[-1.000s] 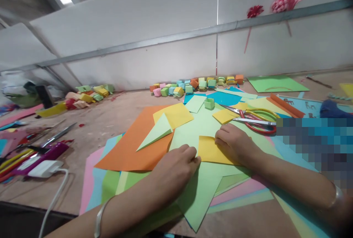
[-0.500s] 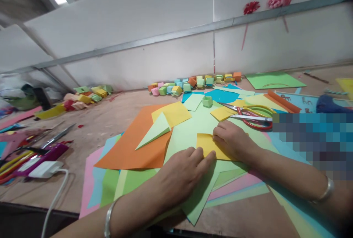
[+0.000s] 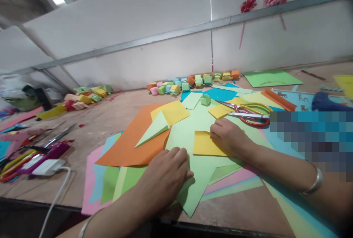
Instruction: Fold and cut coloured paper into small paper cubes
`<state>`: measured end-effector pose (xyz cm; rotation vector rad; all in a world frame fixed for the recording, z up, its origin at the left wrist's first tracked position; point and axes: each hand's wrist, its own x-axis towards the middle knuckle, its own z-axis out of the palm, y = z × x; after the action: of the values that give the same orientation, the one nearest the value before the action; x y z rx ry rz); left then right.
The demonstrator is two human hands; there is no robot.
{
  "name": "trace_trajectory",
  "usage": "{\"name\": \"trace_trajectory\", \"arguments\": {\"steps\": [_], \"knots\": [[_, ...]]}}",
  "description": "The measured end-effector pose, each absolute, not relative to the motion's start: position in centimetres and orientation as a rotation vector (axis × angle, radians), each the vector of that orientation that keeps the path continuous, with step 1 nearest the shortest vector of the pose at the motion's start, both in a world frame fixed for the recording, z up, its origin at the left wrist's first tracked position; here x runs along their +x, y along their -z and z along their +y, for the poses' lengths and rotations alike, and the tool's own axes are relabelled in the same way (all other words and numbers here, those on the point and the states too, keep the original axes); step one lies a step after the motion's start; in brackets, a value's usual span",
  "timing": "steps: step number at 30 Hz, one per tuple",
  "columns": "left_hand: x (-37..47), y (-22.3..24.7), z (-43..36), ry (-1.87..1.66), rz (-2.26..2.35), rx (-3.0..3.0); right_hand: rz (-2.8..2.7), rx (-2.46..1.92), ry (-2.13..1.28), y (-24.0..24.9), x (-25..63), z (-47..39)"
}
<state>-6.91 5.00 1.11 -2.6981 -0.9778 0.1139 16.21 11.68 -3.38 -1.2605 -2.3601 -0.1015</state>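
A folded yellow paper (image 3: 204, 144) lies on light green sheets, with its right part under my right hand (image 3: 230, 135). The fingers of my right hand are bent together at its top edge, pinching or pressing it. My left hand (image 3: 172, 170) is left of the yellow paper, apart from it, over the light green sheet (image 3: 179, 135). Its fingers are curled down and what is under them is hidden. Left of it, a folded pale green triangle (image 3: 154, 129) rests on an orange sheet (image 3: 129, 142) and a yellow sheet (image 3: 176, 111).
Red-and-yellow-handled scissors (image 3: 248, 114) lie behind my right hand, near a small green paper box (image 3: 205, 99). Small folded paper boxes (image 3: 190, 80) line the wall. A white charger (image 3: 49, 167), its cable and more tools sit at the left.
My left hand has moved left, off the yellow paper, so more of that paper shows. My right hand stays on it. The whole view has shifted slightly.
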Motion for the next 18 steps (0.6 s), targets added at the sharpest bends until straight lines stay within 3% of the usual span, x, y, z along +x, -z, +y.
{"name": "trace_trajectory", "arguments": {"steps": [5,11,18], "knots": [[-4.5,-1.9,5.9,0.091,-0.848,-2.794,-2.331,-1.263,0.119,4.1,16.2,12.1],[-1.9,-0.8,6.2,-0.111,-0.772,-2.902,-2.326,-1.279,0.111,4.3,16.2,12.3],[-5.3,-1.4,5.3,-0.114,-0.864,-2.738,-2.362,-1.316,0.051,3.6,16.0,12.1]]}}
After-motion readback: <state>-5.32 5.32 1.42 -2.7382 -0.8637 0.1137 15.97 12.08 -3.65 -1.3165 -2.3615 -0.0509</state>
